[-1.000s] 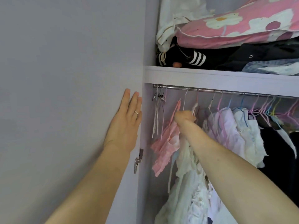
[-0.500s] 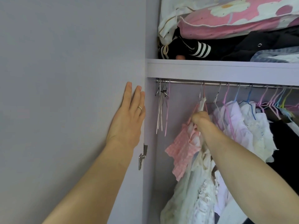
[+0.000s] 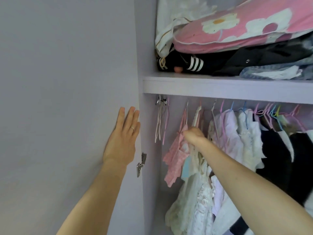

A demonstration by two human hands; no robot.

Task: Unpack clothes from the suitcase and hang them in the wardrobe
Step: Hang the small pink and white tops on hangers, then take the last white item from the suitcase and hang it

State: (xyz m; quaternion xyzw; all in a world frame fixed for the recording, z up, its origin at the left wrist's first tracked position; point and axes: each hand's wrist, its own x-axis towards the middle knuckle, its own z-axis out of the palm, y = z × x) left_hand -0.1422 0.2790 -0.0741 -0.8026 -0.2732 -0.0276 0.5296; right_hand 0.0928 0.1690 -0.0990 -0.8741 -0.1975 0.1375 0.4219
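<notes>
My left hand (image 3: 122,138) is flat on the wardrobe door (image 3: 67,99) at about 9 o'clock, fingers straight, just bracing it open. My right hand (image 3: 193,134) is curled round the neck of the pink top (image 3: 174,160), which hangs under the shelf (image 3: 220,89) with the empty hangers (image 3: 160,119) at its 9 o'clock and the white dresses (image 3: 243,133) at its 3. My tip: check the hook sits fully over the rail (hidden behind the shelf edge from here) before letting go, then nudge it toward 9 so nothing bunches. The suitcase isn't in view.
</notes>
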